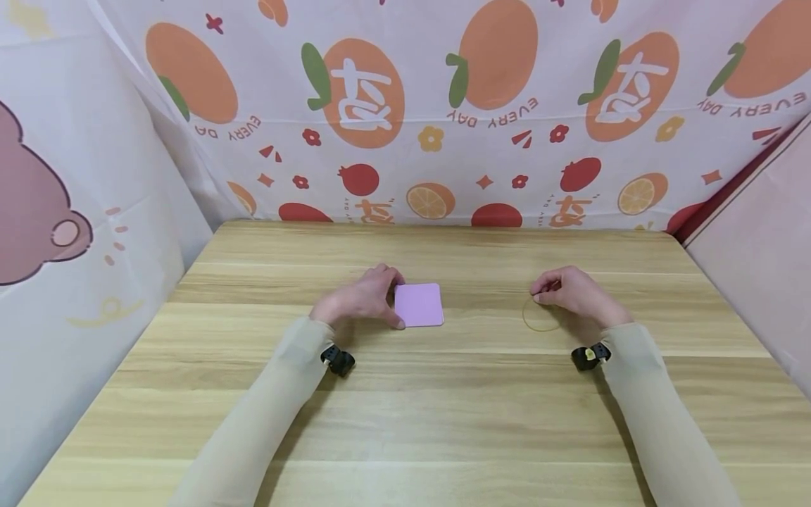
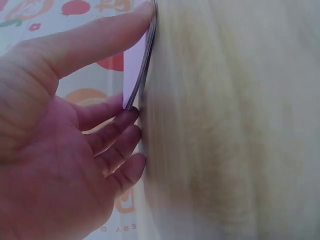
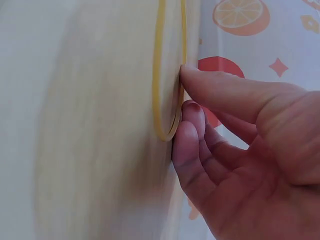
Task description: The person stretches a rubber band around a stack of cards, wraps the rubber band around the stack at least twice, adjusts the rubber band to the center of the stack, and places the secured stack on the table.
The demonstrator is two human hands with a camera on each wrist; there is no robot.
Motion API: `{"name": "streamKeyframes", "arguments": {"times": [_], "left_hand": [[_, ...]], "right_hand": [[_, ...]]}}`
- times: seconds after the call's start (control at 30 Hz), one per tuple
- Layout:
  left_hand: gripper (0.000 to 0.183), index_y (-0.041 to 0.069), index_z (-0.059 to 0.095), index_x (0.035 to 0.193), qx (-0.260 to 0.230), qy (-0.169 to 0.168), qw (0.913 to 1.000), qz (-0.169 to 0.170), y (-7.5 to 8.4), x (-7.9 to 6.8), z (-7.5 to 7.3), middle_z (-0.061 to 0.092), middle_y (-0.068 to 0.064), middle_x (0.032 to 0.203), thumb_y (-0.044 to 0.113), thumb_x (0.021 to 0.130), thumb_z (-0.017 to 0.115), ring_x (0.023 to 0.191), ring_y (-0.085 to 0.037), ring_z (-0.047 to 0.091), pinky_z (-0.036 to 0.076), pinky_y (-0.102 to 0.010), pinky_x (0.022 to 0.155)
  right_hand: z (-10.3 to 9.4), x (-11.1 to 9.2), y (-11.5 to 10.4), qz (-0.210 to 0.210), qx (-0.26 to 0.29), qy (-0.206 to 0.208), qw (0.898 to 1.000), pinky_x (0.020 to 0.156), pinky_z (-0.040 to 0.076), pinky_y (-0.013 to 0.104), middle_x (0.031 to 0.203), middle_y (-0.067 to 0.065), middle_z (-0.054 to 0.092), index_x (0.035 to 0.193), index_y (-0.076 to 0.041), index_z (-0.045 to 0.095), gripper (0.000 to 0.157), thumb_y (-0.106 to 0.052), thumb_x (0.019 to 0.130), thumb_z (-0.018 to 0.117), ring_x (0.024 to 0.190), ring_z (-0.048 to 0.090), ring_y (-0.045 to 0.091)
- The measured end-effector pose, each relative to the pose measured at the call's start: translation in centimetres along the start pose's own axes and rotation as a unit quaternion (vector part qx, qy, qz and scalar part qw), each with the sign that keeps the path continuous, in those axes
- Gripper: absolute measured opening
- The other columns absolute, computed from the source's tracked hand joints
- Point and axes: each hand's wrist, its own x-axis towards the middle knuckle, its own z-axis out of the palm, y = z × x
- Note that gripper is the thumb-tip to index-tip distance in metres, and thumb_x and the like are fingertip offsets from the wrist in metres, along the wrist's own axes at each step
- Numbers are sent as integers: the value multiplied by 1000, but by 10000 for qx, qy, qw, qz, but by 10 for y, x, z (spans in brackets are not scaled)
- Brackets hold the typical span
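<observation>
A square stack of thin lilac cards (image 1: 418,305) with rounded corners lies on the wooden table. My left hand (image 1: 367,294) grips its left side, thumb at the near corner and fingers at the far one. From the left wrist, several thin layers show along the edge of the stack, between thumb and index finger. Farther right, a thin yellow rubber band (image 1: 541,331) makes a loose loop at the table surface. My right hand (image 1: 573,292) holds its far left part with thumb and fingertips; in the right wrist view the thumb (image 3: 200,82) touches the band.
The wooden table (image 1: 418,422) reaches back to a fruit-print cloth (image 1: 431,84). Pale cloths hang at the left (image 1: 95,211) and right (image 1: 760,246) sides. Each wrist carries a small black camera.
</observation>
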Motion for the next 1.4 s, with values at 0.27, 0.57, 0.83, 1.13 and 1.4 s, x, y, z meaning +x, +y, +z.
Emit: {"name": "streamKeyframes", "arguments": {"times": [0.27, 0.57, 0.83, 1.13, 1.4], "left_hand": [[77, 0, 40, 127, -803, -87, 9966, 150, 6, -1, 0, 49, -11, 119, 11, 65, 85, 104, -23, 47, 39, -34, 93], [82, 13, 41, 138, -593, -285, 9978, -33, 6, -1, 1, 41, -7, 121, 13, 68, 83, 106, -23, 45, 40, -37, 93], [74, 14, 42, 132, -1000, -290, 9946, 2, 6, 2, 3, 51, -3, 122, 10, 70, 82, 106, -19, 48, 39, -35, 94], [47, 10, 51, 129, -1409, 9, 9900, 87, 5, 1, 1, 55, -6, 110, 2, 85, 65, 96, -22, 49, 45, -31, 80], [54, 13, 50, 132, -2218, -33, 9748, 245, 3, 2, 2, 48, -16, 106, -9, 84, 60, 88, -27, 52, 54, -34, 64]], "right_hand": [[1, 1, -3, -58, -228, -36, 9997, 72, 41, 34, 83, 2, 62, 88, -10, 67, 3, -11, 88, 64, 78, 50, 20], [0, -2, -8, -258, 27, -177, 9995, 72, 41, 33, 84, 6, 60, 91, -6, 64, 5, -10, 92, 60, 78, 50, 20], [-5, -7, -14, -209, 729, -450, 9961, 62, 42, 25, 89, 14, 62, 97, 2, 61, 11, -7, 94, 55, 77, 51, 22], [-4, -2, 1, -67, 1793, -714, 9812, 69, 53, 31, 95, 17, 65, 102, 4, 56, 18, -13, 96, 54, 81, 63, 26], [-5, -5, 2, 63, 3603, -1137, 9259, 77, 53, 39, 110, 25, 57, 119, 14, 43, 36, -15, 98, 49, 83, 60, 23]]}}
